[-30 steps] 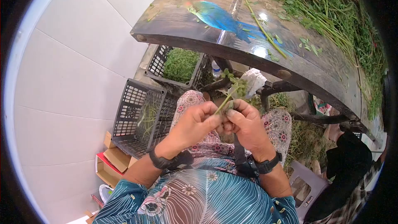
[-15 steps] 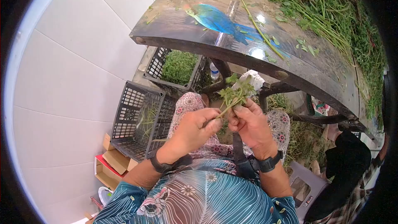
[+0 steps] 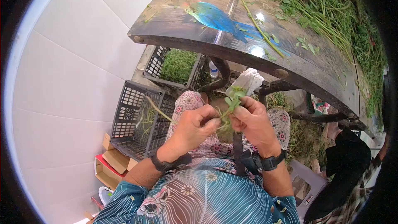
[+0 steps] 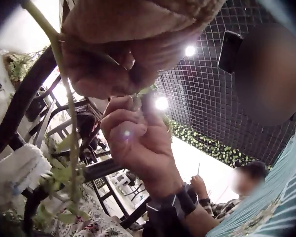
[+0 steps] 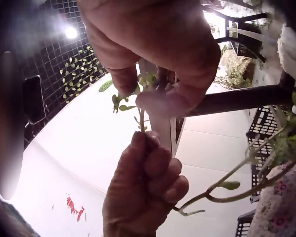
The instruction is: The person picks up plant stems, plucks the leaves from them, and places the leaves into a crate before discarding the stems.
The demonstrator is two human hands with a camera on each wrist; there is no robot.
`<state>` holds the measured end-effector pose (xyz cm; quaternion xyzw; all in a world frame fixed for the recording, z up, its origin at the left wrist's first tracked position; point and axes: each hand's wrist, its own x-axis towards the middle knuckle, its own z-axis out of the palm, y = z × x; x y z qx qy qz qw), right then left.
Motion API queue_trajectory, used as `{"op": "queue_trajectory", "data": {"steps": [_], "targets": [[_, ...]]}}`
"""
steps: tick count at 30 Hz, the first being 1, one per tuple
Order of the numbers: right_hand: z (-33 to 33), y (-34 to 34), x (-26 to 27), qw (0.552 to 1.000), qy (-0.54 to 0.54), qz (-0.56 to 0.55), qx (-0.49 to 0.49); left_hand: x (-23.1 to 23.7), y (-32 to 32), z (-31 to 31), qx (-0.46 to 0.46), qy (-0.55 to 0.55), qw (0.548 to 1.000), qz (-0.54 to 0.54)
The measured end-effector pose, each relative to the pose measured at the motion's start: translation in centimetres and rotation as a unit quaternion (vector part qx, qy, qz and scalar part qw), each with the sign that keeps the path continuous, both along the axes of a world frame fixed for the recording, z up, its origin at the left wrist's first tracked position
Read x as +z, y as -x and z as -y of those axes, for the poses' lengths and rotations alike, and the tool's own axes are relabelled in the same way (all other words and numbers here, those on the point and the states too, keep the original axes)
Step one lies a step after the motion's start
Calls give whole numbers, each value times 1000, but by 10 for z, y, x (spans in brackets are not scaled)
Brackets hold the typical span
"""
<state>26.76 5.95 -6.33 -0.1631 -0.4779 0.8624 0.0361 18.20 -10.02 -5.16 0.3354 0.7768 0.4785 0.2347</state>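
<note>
Over the lap, the left hand (image 3: 191, 128) grips a green stem (image 3: 159, 111), whose bare end sticks out to the left past the wrist. Thumb and curled fingers of the right hand (image 3: 256, 122) pinch the leafy sprig (image 3: 234, 99) just across from it. In the right wrist view a thin stalk (image 5: 142, 118) runs between the left hand (image 5: 143, 190) below and the right hand (image 5: 158, 44) above. A longer branched stem (image 5: 227, 197) extends from the left fist. The left wrist view shows the stem (image 4: 69, 94) hanging beside the left hand (image 4: 133, 34).
A painted table (image 3: 174, 20) carries a large heap of greens (image 3: 327, 12) and one loose stem (image 3: 257, 23). Black crates (image 3: 137, 120) hold stems and leaves at the left, near cardboard boxes (image 3: 116, 160). A grey stool (image 3: 309, 182) and another person's dark-clothed legs (image 3: 348, 157) are at the right.
The hands have moved slightly apart, and the leafy end between them looks smaller. The bare stem end now rises above the crate at the left.
</note>
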Motion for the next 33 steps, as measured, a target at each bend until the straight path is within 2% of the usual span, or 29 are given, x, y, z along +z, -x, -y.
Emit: {"op": "queue_trajectory", "data": {"steps": [3,6,9,12,15,18,21,23,24,27,30,33], "targets": [[-2,-1,-3,992,-125,30,15,0,0,1,13,5,1000,12],[-1,-2,-1,980,-189,37,51,-1,1,2,15,14,999,37],[-1,-3,5,976,-194,53,86,-4,1,1,17,-5,998,59],[1,-2,5,973,-213,43,73,-5,1,1,13,-3,997,81],[5,1,4,919,-394,-2,9,-3,0,-1,15,-12,993,119],[12,7,-13,897,-435,11,-69,0,-1,-3,17,-22,989,143],[6,7,-21,914,-384,77,-105,0,0,-3,26,-38,985,168],[6,-1,-4,976,-194,76,-57,-2,1,-1,33,-38,988,148],[6,-4,4,992,-97,74,-34,-3,2,-1,35,-29,989,140],[10,-5,12,977,-208,36,-40,-8,2,-2,33,-19,994,100],[14,2,6,913,-404,-29,-41,-14,-1,-3,27,-21,998,46],[10,5,0,855,-513,-79,-8,-9,-3,-3,35,1,998,59]]}}
